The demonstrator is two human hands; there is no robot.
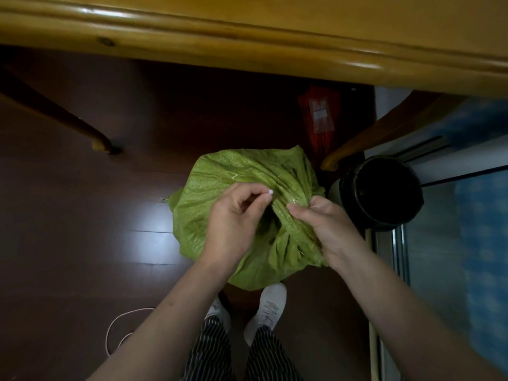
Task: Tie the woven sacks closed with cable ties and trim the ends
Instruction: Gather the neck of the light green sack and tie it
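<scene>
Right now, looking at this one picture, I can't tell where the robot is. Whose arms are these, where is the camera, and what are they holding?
There is no machine here: a person wears one camera on the head, so you look down along their own arms. The left hand pinches a small white tip, probably a cable tie's end, though too small to be sure. The right hand grips the bunched neck of a green woven sack, which stands on the dark wooden floor before their white shoes. A black bin stands to the right, a wooden table edge runs above.
</scene>
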